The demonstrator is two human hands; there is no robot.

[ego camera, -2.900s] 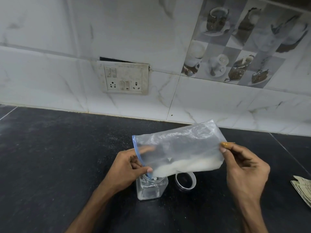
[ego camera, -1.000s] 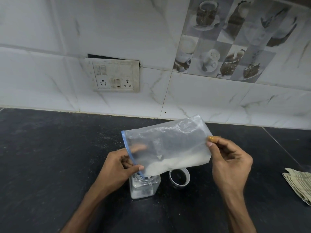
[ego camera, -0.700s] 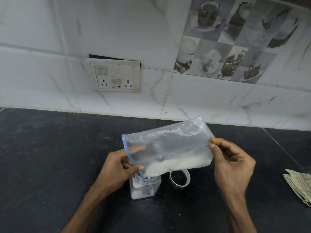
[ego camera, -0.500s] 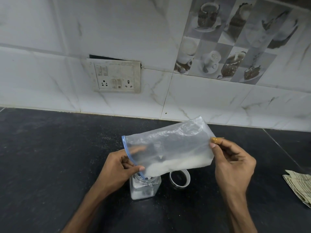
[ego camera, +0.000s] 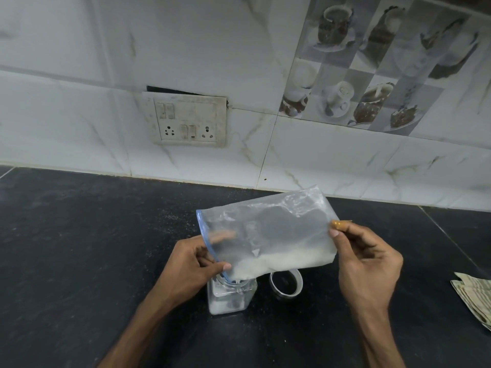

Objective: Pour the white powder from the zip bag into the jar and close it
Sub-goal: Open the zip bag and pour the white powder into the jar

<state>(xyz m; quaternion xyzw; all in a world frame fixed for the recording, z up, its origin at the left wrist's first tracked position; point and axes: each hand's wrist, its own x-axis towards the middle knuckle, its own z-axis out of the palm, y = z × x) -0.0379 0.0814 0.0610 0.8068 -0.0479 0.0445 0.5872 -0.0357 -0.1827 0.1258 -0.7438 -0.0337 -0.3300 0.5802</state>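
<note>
Partly hidden jar (ego camera: pixel 231 300), zip bag (ego camera: pixel 268 232) overlapping lid (ego camera: pixel 286 285)

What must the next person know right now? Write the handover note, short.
Hands: the left hand has a pinch grip on the zip end of the bag, held over the jar; the right hand pinches the bag's raised far edge.
Things: the jar stands open on the counter, with its lid just to its right.
Done: some powder is in the jar.
Left: empty the bag, then fit the lid.
</note>
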